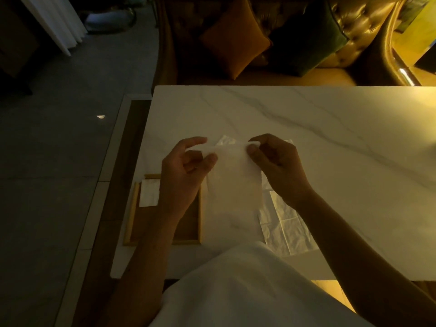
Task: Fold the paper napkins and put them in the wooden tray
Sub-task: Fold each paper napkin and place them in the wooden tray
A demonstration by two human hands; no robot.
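Observation:
A white paper napkin (232,185) hangs lengthwise above the marble table (330,142), held by its far corners. My left hand (184,171) pinches the far left corner and my right hand (278,164) pinches the far right one. A wooden tray (132,213) lies at the table's left edge, partly hidden under my left forearm. One folded white napkin (149,193) rests in the tray's far left corner. An unfolded napkin (286,225) lies flat on the table under my right wrist, and the held napkin partly covers it.
Beyond the table's far edge stands a tufted sofa with an orange cushion (234,43) and a dark green cushion (311,36). The floor drops away left of the table. My white garment (247,291) fills the near foreground.

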